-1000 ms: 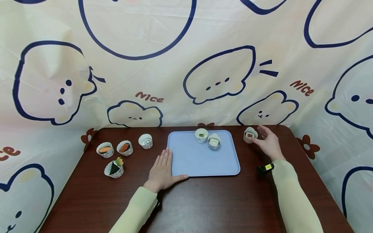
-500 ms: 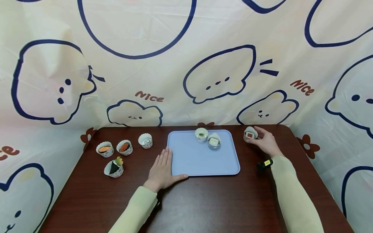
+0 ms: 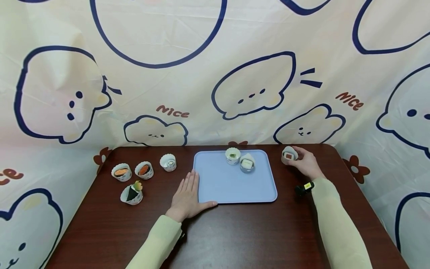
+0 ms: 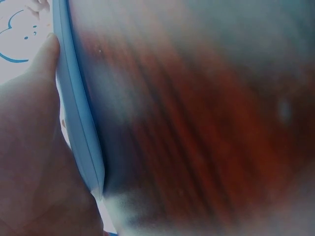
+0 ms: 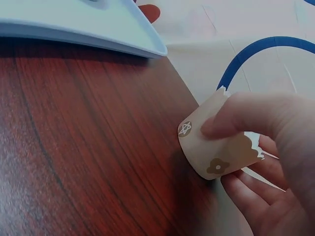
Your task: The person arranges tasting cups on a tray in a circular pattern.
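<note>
At the back right of the table, my right hand [image 3: 309,164] grips a scalloped paper cup [image 3: 287,158] between thumb and fingers. A sushi piece with a reddish square centre [image 3: 289,155] sits inside that cup. The right wrist view shows the thumb pressed on the cup's printed side, with the other fingers behind it. My left hand [image 3: 185,197] lies flat, fingers straight, against the left edge of the blue tray [image 3: 235,186], its thumb at the tray's front corner. On the tray stand two more cups, one with a green-centred piece [image 3: 233,155], one with a pale piece [image 3: 246,163].
Left of the tray, several paper cups stand on the dark wooden table [image 3: 235,235]. They hold an orange-topped sushi [image 3: 120,172], a redder one [image 3: 143,170], a white roll [image 3: 171,163] and a dark triangular rice ball [image 3: 133,193]. A printed cloth [image 3: 201,89] hangs behind.
My right hand's fingers have closed in around the paper cup at the back right. The left hand and the tray have stayed where they were.
</note>
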`<state>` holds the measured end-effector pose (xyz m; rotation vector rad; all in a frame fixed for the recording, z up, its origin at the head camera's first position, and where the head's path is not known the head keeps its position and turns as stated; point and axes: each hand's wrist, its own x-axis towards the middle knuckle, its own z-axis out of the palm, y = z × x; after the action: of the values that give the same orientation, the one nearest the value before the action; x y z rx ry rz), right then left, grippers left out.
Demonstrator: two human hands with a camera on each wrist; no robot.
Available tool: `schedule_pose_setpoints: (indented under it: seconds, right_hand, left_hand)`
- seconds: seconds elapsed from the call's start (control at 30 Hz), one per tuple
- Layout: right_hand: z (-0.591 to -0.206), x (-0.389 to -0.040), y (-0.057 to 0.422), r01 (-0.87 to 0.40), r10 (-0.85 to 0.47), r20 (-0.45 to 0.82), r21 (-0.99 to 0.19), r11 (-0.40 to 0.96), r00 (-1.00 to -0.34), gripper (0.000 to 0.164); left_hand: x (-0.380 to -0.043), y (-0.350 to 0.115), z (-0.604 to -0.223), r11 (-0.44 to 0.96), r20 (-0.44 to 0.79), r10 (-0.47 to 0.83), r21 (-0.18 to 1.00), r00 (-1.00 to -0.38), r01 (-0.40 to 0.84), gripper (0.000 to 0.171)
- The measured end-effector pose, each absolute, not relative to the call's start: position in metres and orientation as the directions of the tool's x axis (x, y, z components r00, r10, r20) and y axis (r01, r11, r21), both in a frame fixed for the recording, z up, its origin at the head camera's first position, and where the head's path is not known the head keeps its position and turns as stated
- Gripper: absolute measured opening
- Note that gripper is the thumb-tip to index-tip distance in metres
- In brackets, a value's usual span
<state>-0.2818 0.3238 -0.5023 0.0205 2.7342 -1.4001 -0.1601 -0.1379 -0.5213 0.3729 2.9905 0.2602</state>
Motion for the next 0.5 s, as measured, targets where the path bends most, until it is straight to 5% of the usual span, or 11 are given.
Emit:
schedule_pose_setpoints:
  seconds: [0.5]
  right_hand:
    - [-0.4998, -0.2834, 0.3245, 0.051, -0.022, -0.081, -0.795, 0.605, -0.996, 0.070]
  left_hand:
    - [-0.1607, -0.1389, -0.5233, 0.954, -0.094, 0.259, 0.179, -0.961, 0.239, 0.131]
